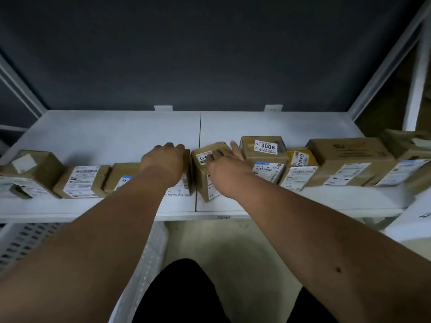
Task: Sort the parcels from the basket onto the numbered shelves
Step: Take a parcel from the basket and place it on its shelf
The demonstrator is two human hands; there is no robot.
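Head view showed a person reaching both bare arms to a white shelf [116, 136] lined with brown parcels. The left hand [163, 159] curled its grip over the top of one parcel [186, 180] at the middle of the row. The right hand [224, 163] lay on the neighbouring parcel [204, 180], fingers loosely spread across its labelled top, thumb raised. Just right of it stood a box marked 3006 [263, 148]. A white perforated basket [30, 236] sat below the shelf on the left, its contents out of sight.
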